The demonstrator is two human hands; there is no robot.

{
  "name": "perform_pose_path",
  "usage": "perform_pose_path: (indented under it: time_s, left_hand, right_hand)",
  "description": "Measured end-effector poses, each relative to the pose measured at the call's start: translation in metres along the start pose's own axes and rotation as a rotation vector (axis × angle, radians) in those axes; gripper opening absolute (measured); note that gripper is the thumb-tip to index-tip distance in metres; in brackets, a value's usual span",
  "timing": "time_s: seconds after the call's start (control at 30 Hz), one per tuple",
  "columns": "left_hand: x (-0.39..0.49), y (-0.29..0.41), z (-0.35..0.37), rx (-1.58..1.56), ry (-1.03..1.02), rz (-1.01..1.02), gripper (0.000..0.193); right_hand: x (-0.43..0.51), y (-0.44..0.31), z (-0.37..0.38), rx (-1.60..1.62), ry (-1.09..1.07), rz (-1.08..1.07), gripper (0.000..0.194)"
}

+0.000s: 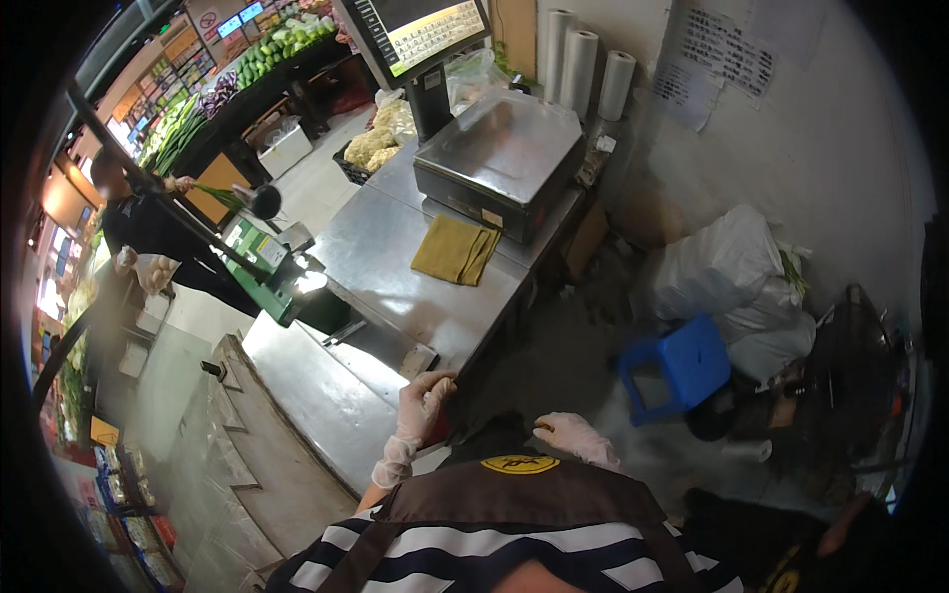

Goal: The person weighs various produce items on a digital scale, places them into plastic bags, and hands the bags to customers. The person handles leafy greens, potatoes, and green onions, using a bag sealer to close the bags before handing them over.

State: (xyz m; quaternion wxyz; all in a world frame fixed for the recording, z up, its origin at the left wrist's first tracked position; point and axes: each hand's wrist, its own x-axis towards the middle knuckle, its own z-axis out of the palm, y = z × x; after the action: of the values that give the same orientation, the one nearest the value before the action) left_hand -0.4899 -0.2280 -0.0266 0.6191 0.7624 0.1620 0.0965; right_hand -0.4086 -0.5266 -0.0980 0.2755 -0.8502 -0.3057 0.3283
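Observation:
In a thin translucent glove, my left hand [424, 404] is at the near edge of the stainless-steel counter [356, 296], its fingers curled; whether it holds anything cannot be told. My right hand [574, 437], gloved too, hangs in front of my brown apron [519, 493] with bent fingers and no visible object. A folded mustard-yellow cloth [456, 250] lies on the counter before a weighing scale [504, 148] with a metal platform and a touch screen [422, 33]. A green device [256, 263], partly behind a dark pole, stands at the counter's far side.
A blue plastic stool [676, 368] and white sacks [730, 274] are on the floor at right. Rolls of plastic bags [580, 70] stand behind the scale. A crate of cauliflower [371, 148] is beyond the counter. At left a person [159, 230] holds green vegetables and a bag. Another person's dark clothing shows at lower right.

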Motion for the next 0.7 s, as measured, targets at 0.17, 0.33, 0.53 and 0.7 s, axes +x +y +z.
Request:
perform_pose_path:
  time_s: [0.17,0.33,0.53,0.7]
  left_hand:
    - [0.088,-0.017,0.022,-0.048,0.206,0.064,0.028]
    - [0.206,-0.026,0.042,-0.230,0.382,-0.060,0.029]
    - [0.272,0.008,0.050,-0.262,0.495,0.034,0.027]
    - [0.277,0.019,0.045,-0.152,0.706,-0.068,0.025]
  right_hand:
    - [0.054,0.031,-0.132,0.129,0.130,-0.040,0.039]
    - [0.118,0.046,-0.297,0.241,0.305,-0.109,0.026]
    - [0.235,0.042,-0.458,0.338,0.378,-0.276,0.023]
    - [0.402,0.018,-0.571,0.087,0.475,-0.510,0.033]
